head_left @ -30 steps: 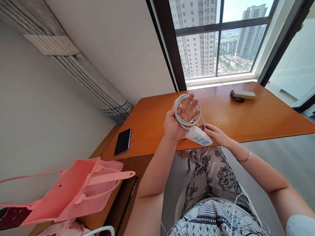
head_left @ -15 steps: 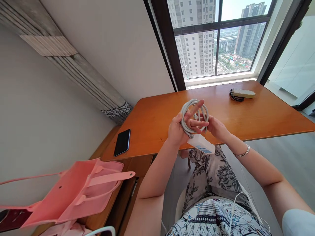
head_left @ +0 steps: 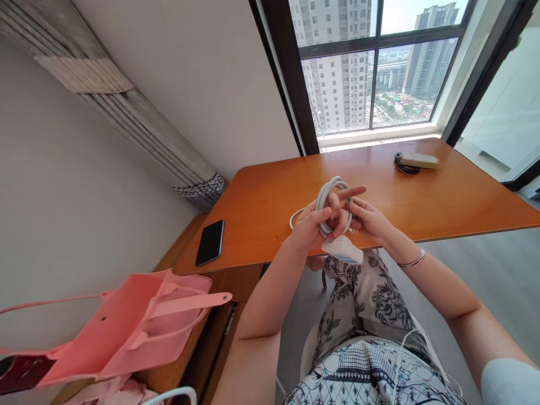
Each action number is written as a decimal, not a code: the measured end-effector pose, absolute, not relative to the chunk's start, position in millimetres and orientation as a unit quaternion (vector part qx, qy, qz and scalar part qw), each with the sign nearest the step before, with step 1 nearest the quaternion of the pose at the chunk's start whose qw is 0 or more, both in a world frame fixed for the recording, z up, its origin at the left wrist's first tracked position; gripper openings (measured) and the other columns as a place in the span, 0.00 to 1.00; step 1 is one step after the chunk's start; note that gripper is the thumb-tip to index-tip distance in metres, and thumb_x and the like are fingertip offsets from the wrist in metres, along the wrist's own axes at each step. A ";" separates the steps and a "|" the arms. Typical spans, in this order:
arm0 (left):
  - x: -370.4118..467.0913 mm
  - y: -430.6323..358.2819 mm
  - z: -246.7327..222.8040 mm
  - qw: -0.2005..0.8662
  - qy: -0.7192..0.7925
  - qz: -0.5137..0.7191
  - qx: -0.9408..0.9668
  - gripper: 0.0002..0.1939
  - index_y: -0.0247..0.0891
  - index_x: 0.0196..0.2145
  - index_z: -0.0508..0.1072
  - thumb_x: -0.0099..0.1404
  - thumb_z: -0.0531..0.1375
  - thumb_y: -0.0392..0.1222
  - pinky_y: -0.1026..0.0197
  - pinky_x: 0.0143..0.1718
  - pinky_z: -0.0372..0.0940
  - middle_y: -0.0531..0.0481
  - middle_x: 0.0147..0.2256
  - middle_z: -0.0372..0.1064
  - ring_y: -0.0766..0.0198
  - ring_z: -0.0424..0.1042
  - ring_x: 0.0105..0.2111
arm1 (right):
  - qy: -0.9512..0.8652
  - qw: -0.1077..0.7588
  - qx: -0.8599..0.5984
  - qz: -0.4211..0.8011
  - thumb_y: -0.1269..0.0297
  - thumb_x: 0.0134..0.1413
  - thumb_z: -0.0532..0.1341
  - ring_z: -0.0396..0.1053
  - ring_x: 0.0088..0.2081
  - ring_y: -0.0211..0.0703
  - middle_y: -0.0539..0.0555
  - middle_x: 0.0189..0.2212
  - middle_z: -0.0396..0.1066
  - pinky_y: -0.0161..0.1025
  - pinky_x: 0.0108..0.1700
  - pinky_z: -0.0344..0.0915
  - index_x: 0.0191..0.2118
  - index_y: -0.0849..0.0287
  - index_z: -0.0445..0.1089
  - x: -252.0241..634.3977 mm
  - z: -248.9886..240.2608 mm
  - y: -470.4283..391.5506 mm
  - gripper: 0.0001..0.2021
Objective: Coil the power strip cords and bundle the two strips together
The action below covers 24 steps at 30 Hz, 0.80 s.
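Note:
A coiled white cable (head_left: 324, 197) is looped around the fingers of my left hand (head_left: 311, 225), which grips it above the near edge of the table. One finger of that hand points out to the right through the loops. My right hand (head_left: 370, 220) pinches the right side of the coil with thumb and fingers. Below the coil hangs a white block (head_left: 343, 250) with blue print, which looks like a power strip; its far side is hidden. A loose loop of the cable sticks out left behind my left wrist.
The brown table (head_left: 261, 197) carries a black phone (head_left: 210, 243) at the left and a beige power strip (head_left: 417, 160) with a black cord at the far right. A pink bag (head_left: 139, 332) stands open at lower left. Behind the table is a window (head_left: 375, 84).
The coil has turned more edge-on and wraps my left fingers more closely. A loose cable loop now shows left of my left hand. The white block has tipped and shows less print.

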<state>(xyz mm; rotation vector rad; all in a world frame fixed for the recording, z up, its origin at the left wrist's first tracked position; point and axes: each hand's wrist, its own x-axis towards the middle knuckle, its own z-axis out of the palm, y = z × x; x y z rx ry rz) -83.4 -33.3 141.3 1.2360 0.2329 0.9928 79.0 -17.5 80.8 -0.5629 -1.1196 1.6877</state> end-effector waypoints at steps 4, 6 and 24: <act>-74.3 -29.5 140.3 0.649 0.128 0.517 0.543 0.20 0.38 0.18 0.61 0.49 0.69 0.48 0.53 0.47 0.73 0.46 0.58 0.72 0.51 0.76 0.50 | -0.464 0.510 -0.239 0.684 0.43 0.46 0.72 0.49 0.20 0.29 0.43 0.22 0.61 0.32 0.22 0.47 0.36 0.58 0.68 78.7 80.6 -16.5 0.24; -72.1 -27.9 138.6 0.645 0.140 0.532 0.531 0.19 0.39 0.17 0.61 0.48 0.68 0.48 0.48 0.58 0.67 0.48 0.58 0.71 0.44 0.66 0.62 | -0.464 0.512 -0.247 0.679 0.42 0.46 0.71 0.50 0.20 0.29 0.45 0.23 0.63 0.33 0.22 0.48 0.36 0.59 0.69 78.3 80.0 -15.7 0.24; -89.9 -20.2 159.7 0.484 0.159 0.646 0.569 0.14 0.41 0.19 0.62 0.50 0.65 0.46 0.46 0.67 0.56 0.51 0.55 0.73 0.48 0.53 0.70 | -0.722 0.417 -0.367 0.413 0.54 0.60 0.61 0.71 0.47 0.47 0.55 0.42 0.76 0.47 0.56 0.63 0.43 0.59 0.74 105.7 44.7 -8.7 0.14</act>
